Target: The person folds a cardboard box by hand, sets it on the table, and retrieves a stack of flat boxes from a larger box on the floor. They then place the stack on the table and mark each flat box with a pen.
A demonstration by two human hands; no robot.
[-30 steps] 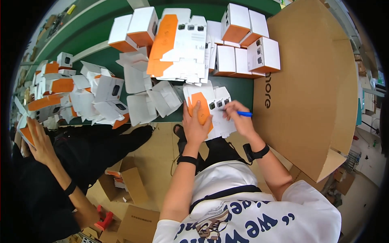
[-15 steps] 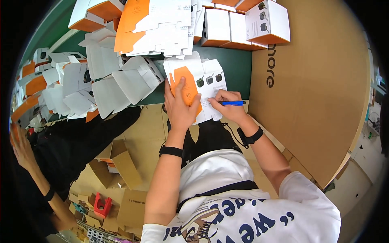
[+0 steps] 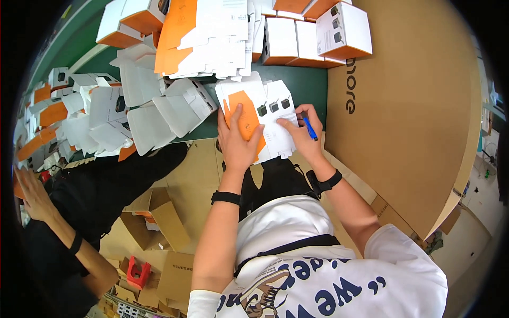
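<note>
A flat, unfolded white and orange carton [image 3: 278, 119] lies at the green table's near edge, partly overhanging it. My left hand [image 3: 238, 142] holds it from the left, index finger and thumb on the orange panel, the other fingers around the left edge. On its right side, my right hand [image 3: 306, 135] has the thumb on the printed white panel and fingers curled at the edge. A blue pen [image 3: 310, 129] is kept in that hand, slanting across it, off the carton's surface. The fingertips beneath the edge are hidden.
More flat cartons [image 3: 217, 45] are piled just beyond. Folded boxes [image 3: 344, 32] stand at the back right, beside a large brown cardboard panel [image 3: 403, 106]. Opened white cartons [image 3: 164, 114] crowd the left. A co-worker's hand [image 3: 34, 196] is at far left; a brown box [image 3: 169, 217] sits below.
My right hand has shifted from the writing grip on the carton to its right edge. The pen has swung from level to a steep slant. My left hand stays in place.
</note>
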